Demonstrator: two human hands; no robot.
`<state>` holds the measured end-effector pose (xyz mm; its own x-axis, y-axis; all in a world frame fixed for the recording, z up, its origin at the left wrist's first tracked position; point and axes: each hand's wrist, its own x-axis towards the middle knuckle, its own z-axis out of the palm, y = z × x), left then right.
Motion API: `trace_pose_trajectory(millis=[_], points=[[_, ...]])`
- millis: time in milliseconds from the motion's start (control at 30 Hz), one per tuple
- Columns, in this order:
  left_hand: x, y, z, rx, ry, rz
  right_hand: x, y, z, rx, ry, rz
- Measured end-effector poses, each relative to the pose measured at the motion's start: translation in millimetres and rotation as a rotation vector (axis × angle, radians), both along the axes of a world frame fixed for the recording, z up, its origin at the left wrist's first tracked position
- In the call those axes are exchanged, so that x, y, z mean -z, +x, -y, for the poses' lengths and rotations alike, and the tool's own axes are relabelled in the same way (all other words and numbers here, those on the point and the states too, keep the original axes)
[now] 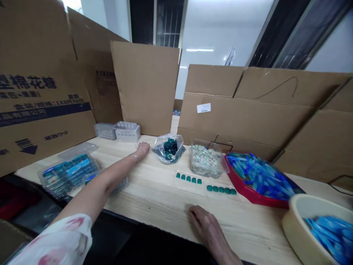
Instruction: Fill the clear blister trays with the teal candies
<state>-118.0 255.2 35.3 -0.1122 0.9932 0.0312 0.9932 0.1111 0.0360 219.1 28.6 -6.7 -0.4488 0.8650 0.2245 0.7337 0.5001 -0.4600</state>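
Note:
My left hand [142,150] reaches far across the table, its fingers curled; what lies in them, if anything, is hidden. Just to its right is a clear plastic bag [160,151] of dark green pieces [170,148]. Behind it on the left stand stacked clear plastic trays [127,131]. My right hand [205,222] rests near the front edge with fingers curled in and nothing visible in them. Beyond it, two clear trays lie flat, one with a row of small green pieces [188,178], the other with larger-looking green pieces [221,189].
A clear tub [205,171] holds many small pale pieces. To the right are a red tray [248,193] of blue sticks and a cream basin [296,221] of blue packets. Filled clear packs [68,171] are stacked at left. Cardboard panels [146,88] wall the table's back.

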Motion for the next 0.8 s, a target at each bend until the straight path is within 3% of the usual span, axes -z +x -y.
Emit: trace_pose_trajectory(millis=[167, 300, 433, 533, 567, 667, 800], points=[[5.2, -24.6, 5.3, 0.042, -0.027, 0.006, 7.0, 10.0, -1.6, 0.018, 0.003, -0.041], [-4.8, -37.4, 19.4, 0.029, -0.026, 0.064, 3.2, 0.1, -4.0, -0.011, 0.024, -0.064], [-41.5, -55.6, 43.8, 0.055, 0.027, 0.185, -3.9, 1.6, -5.4, -0.017, 0.048, -0.151], [-75.6, -61.1, 78.9, 0.166, -0.002, 0.333, -16.4, 7.0, -13.4, 0.031, 0.042, -0.302], [-84.3, -57.6, 92.9, 0.225, -0.039, 0.429, -22.5, 6.8, -17.9, 0.059, 0.021, -0.375], [-95.2, -28.4, 132.6, 0.375, -0.209, 1.029, -41.9, -3.4, -33.9, 0.130, -0.081, -0.663], [-74.5, 31.5, 165.6, 0.483, -0.421, 1.433, -53.3, -28.1, -45.1, 0.075, -0.321, -1.003]])
